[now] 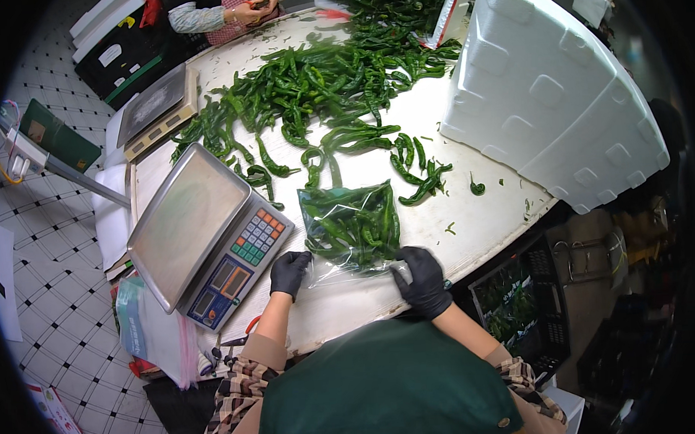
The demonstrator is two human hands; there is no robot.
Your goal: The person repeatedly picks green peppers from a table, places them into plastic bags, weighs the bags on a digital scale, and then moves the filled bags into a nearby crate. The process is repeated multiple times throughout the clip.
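Note:
A clear plastic bag [351, 228] filled with long green peppers lies flat on the white table, its clear open-looking edge towards me. My left hand [291, 274], in a black glove, grips the bag's near left corner. At the near right corner is my right hand [423, 283], also black-gloved, with the bag's edge between thumb and fingers. A digital weighing scale [210, 239] with a bare metal pan stands just left of my left hand. Beyond the bag spreads a heap of loose green peppers [314, 86], and a few single peppers [424, 183] lie to its right.
A large white foam box [544, 89] stands tilted at the right edge. Another scale [157, 109] sits at the far left. Flat plastic bags [156, 327] hang by the near left corner. A black crate [517, 303] holds bagged peppers. Across the table are a person's hands [254, 11].

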